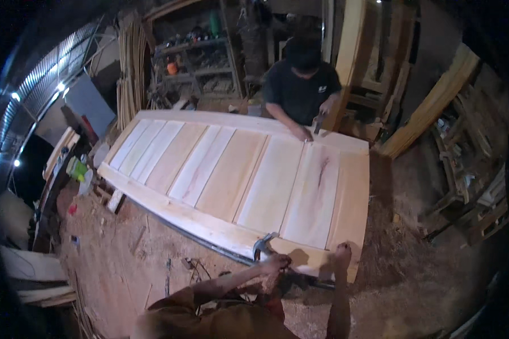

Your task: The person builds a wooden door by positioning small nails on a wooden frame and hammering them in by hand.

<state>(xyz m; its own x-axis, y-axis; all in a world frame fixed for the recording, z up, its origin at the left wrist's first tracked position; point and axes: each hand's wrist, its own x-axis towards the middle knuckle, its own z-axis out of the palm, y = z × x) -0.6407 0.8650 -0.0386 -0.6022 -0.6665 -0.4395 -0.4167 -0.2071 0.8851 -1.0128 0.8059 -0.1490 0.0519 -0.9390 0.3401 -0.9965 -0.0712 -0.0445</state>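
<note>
A large pale wooden door [220, 229], framed and filled with upright boards, lies flat in front of me. At its near edge my left hand [276, 263] is closed around what looks like a claw hammer [263, 245]; the curved grey metal head rests over the frame and the handle is mostly hidden. My right hand [343, 252] is at the near right corner of the door, fingers drawn together on the wood. Anything between them is too small to make out.
Across the door a person [302, 85] in dark clothes bends over its far edge, a hammer [319, 122] in one hand. Cluttered shelves [195, 56] and upright timber strips [131, 73] stand behind. A thick plank [435, 101] leans at the right. Wood dust covers the floor [124, 248].
</note>
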